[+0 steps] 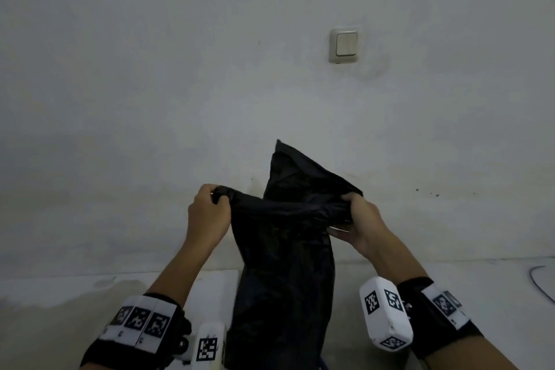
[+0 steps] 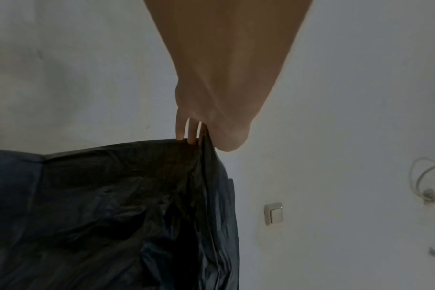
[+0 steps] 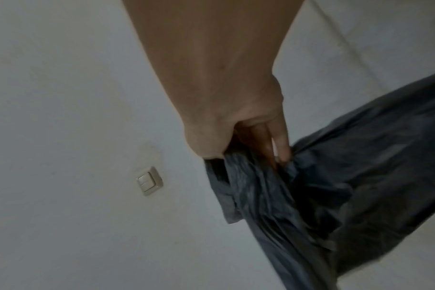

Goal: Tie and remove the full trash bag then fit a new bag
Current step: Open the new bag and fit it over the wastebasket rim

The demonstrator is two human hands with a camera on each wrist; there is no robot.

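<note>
A black trash bag (image 1: 285, 249) hangs limp in the air in front of a pale wall, held up by both hands at its upper edge. My left hand (image 1: 208, 209) grips the bag's left top corner, its fingers curled over the bunched plastic. My right hand (image 1: 357, 219) grips the right side of the rim. A loose flap of the bag (image 1: 295, 168) sticks up between the hands. In the left wrist view the left hand (image 2: 199, 135) pinches the bag's edge (image 2: 127, 196). In the right wrist view the right hand's fingers (image 3: 273, 149) dig into the gathered plastic (image 3: 335, 186). No bin is in view.
A beige light switch (image 1: 344, 45) sits on the wall above the bag. A white surface (image 1: 210, 288) lies below, behind the bag. A thin dark cable (image 1: 540, 282) curves along the floor at far right.
</note>
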